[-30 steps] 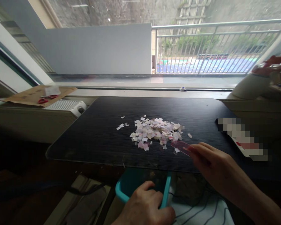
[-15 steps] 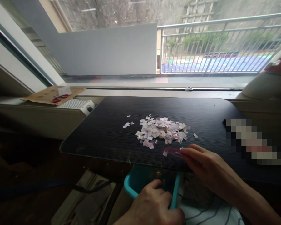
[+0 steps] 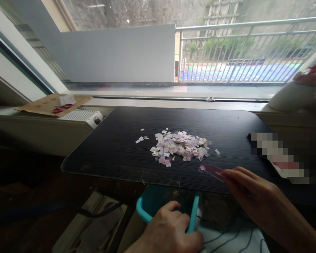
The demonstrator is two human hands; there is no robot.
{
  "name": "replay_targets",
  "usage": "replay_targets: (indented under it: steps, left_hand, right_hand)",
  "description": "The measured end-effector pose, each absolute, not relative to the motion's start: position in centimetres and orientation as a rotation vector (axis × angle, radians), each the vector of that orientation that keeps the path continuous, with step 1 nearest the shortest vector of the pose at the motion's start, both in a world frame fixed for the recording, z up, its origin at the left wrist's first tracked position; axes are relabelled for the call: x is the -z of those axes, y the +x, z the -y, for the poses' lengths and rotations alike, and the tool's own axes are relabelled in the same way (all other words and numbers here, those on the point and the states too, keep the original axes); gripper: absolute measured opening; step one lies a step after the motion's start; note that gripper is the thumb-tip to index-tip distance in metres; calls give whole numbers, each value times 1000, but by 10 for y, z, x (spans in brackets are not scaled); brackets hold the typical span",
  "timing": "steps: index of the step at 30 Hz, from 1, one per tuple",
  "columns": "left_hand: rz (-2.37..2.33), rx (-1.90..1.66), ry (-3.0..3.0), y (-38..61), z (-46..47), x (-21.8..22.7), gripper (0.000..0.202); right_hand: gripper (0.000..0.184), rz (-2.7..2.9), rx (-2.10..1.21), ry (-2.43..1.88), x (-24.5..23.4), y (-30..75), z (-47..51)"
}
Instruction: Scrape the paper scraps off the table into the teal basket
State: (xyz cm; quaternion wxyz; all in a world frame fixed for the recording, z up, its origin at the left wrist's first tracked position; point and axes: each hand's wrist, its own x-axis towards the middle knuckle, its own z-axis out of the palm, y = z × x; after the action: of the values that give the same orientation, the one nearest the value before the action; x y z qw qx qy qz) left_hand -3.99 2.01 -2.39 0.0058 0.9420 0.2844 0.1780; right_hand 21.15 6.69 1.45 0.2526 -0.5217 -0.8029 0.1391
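Closest in, the left hand (image 3: 171, 230) has its fingers (image 3: 179, 221) curled over the rim of a teal bin (image 3: 147, 207), which sits below the near edge of the black tabletop (image 3: 116, 147). To the right, the right hand (image 3: 252, 196) rests on that edge, its fingers (image 3: 230, 174) pinched together on one end of a pink translucent strip (image 3: 212, 170) that lies flat, pointing away from the fingertips towards a heap of paper scraps (image 3: 180, 147) just beyond. A few stray scraps lie left of the heap. Further off, a radiator (image 3: 80, 116), a brown envelope (image 3: 44, 104) with red scissors (image 3: 60, 109) on it, then a balcony railing (image 3: 239, 52).
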Motion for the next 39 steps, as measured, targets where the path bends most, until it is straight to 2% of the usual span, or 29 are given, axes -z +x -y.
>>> replay_targets:
  steps: [6, 11, 17, 25, 30, 34, 39]
  left_hand:
    - [-859, -550, 2945, -38, -21, 25, 17]
    - [-857, -526, 2929, -37, -21, 23, 17]
    - [-851, -525, 2947, -36, -21, 21, 18]
    - [-830, -511, 2968, -33, -21, 23, 19]
    - [-844, -536, 2952, -32, -21, 23, 17]
    - [-858, -584, 2947, -34, -20, 25, 16]
    - [-884, -576, 2940, -41, -20, 27, 24]
  right_hand:
    - [22, 2075, -239, -1576, -8, 232, -76]
    - [22, 2108, -373, -1517, -12, 223, -73]
    - [19, 2080, -322, -1562, -13, 219, -70]
    - [21, 2204, -627, -1401, -16, 198, -54]
    - [19, 2152, -570, -1429, -18, 197, -53]
    - [22, 2269, -770, -1362, -22, 195, -53]
    - [20, 2116, -366, -1531, -21, 210, -71]
